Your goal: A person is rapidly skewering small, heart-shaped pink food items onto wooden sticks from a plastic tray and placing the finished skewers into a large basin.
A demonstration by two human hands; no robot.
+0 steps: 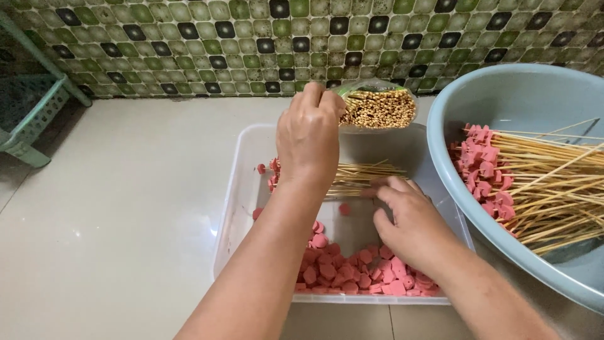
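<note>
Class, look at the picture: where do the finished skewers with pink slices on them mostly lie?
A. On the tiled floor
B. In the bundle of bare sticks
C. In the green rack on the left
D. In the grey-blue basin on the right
D: the skewers with pink slices are piled inside the grey-blue basin at the right.

Basin [453, 94] cut off at right edge; left hand [308, 135] fingertips hidden among bundled skewers [377, 108].
</note>
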